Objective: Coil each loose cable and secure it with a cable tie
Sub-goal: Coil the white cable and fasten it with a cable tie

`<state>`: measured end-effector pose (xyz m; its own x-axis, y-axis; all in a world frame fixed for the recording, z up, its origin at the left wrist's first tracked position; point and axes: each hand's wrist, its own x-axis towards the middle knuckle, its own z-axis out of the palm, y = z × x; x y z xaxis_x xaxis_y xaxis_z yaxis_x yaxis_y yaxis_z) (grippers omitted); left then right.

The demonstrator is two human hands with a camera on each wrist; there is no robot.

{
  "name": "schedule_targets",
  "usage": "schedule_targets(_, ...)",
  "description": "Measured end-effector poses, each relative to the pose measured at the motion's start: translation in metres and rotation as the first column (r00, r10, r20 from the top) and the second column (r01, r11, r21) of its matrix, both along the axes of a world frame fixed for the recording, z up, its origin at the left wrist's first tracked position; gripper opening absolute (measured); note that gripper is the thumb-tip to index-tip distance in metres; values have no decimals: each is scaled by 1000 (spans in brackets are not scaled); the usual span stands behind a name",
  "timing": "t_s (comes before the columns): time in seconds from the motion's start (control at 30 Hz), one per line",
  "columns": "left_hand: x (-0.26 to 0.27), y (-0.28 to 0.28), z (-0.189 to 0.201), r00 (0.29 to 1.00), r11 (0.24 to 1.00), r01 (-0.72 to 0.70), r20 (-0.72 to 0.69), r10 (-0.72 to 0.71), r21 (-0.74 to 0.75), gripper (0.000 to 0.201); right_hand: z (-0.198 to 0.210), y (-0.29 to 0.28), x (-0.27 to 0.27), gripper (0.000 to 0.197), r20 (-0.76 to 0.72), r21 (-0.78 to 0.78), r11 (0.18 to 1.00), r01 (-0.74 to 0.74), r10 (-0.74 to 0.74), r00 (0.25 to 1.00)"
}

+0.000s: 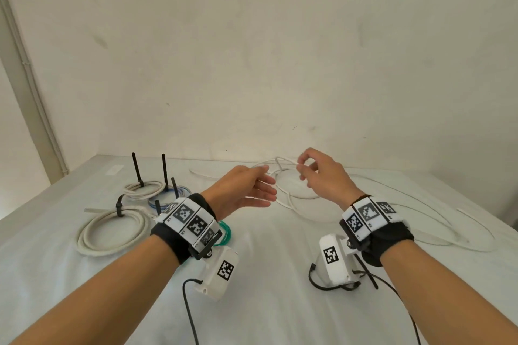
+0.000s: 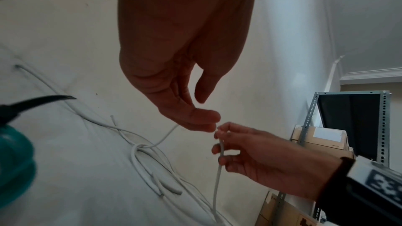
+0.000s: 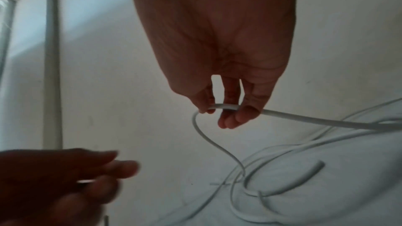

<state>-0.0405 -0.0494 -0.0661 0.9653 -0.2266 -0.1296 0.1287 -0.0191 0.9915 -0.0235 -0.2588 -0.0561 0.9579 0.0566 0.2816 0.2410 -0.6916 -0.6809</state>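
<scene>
A long loose white cable [image 1: 290,204] sprawls in loops over the right half of the white-covered table [image 1: 266,302]. My right hand [image 1: 304,169] is raised above it and pinches a stretch of this cable [image 3: 304,118] between thumb and fingers [image 3: 250,111]. From the pinch one part hangs in a bend to the heap and the other runs off right. My left hand [image 1: 252,190] hovers just left of the right one with fingers nearly straight and thumb apart. In the left wrist view the cable [image 2: 167,135] meets its fingertips [image 2: 202,119].
At the left lie coiled cables bound with black ties: a thick grey-white coil [image 1: 84,244], a smaller white one [image 1: 145,189] and a blue-and-white one [image 1: 182,190]. A green coil [image 1: 227,230] peeks out beside my left wrist. A loose black tie [image 1: 367,272] lies under my right wrist.
</scene>
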Motion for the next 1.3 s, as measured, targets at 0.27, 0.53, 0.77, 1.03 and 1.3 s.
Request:
schedule_targets(0.27, 22, -15, 32, 992, 893, -97, -117, 50, -439, 22, 3, 17, -21, 16, -6, -17, 967, -256, 256, 967)
schedule_targets(0.53, 26, 14, 52, 972, 883, -206, 20, 236, -422, 31, -10, -21, -4, 8, -118, -87, 994, -69, 59, 991)
schedule_targets(0.77, 23, 39, 46, 934, 913, -224, 192, 301, -341, 32, -10, -28, 10, 7, -47, -181, 983, 38, -47, 998)
schedule_targets(1.03, 3, 48, 70, 907, 926, -52, 370, 201, -375, 36, -17, -9, 9, 14, -273, -158, 986, -42, -2, 962)
schedule_targets(1.3, 0, 39, 64, 939, 951, -16, 322, 121, -309, 35, 16, 32, -2, 36, -180, 723, 681, -117, 348, 920)
